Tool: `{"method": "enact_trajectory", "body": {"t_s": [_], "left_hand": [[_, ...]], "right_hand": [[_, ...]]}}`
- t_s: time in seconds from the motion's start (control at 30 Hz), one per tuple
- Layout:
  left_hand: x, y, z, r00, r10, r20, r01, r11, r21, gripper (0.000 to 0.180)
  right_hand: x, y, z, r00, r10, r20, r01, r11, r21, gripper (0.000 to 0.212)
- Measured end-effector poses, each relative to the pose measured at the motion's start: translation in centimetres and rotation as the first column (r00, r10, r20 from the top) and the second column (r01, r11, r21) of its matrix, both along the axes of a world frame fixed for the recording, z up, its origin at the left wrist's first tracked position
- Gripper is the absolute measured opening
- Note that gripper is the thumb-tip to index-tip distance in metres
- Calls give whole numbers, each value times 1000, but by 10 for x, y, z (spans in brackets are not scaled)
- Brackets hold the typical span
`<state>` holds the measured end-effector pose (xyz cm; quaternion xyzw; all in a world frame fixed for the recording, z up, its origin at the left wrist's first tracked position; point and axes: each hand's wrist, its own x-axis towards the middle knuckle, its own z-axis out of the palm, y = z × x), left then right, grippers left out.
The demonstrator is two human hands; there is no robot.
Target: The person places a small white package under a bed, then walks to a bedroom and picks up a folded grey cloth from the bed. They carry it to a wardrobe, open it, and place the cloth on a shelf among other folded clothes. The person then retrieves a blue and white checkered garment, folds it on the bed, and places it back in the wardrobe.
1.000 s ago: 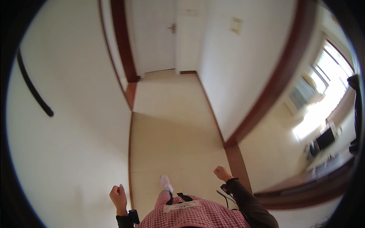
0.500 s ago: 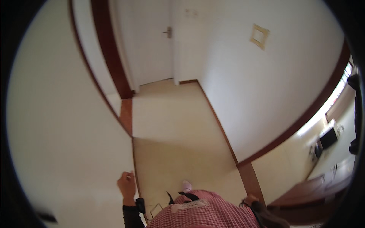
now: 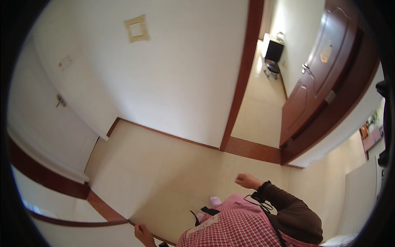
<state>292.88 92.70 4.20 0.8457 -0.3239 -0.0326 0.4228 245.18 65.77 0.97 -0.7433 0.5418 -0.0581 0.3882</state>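
Note:
My left hand (image 3: 143, 234) hangs low at the bottom edge, its fingers loosely curled, with no object showing in it. It is nearest to the corner of the white wall beside a brown floor strip. My right hand (image 3: 249, 180) is raised in front of my body over the tiled floor (image 3: 181, 164). Its fingers are curled in and I see nothing held there. A dark brown sleeve covers the right arm. Below the hands are my red-and-white checked apron (image 3: 218, 226) and a pale shoe (image 3: 214, 200).
A dark red-brown door (image 3: 317, 74) stands open at the right, beyond a brown threshold (image 3: 253, 149). Inside are a wheeled stool (image 3: 272, 68) and a black-and-white cabinet (image 3: 273, 47). A white door (image 3: 49, 111) is closed at the left. A square frame (image 3: 137, 29) hangs on the wall.
My view has swung to the right, bringing the open brown door into sight and shifting the white door left. My right hand has come up in front of my body.

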Motion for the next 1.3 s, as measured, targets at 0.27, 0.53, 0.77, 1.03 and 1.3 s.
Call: {"method": "enact_trajectory", "body": {"t_s": [0.27, 0.53, 0.77, 1.03, 1.3], "left_hand": [[-90, -198, 18, 889, -446, -104, 449, 893, 15, 23], [-357, -405, 21, 536, -813, -229, 833, 553, -11, 20], [-523, -548, 54, 289, -925, -246, 948, 312, -59, 19], [-659, -783, 60, 181, -968, -174, 935, 225, -275, 17], [-795, -1003, 107, -112, -976, -187, 887, -13, -462, 22]], "right_hand": [[-231, 98, -101, 815, -505, -284, 562, 808, 176, 40], [-403, 16, -100, 621, -708, -336, 762, 647, 44, 37], [-460, -173, -55, 637, -766, 80, 770, 638, -24, 31], [-507, -307, -81, 687, -726, 40, 716, 685, 130, 30], [-577, -259, -122, 350, -883, -314, 936, 345, 72, 34]]}}
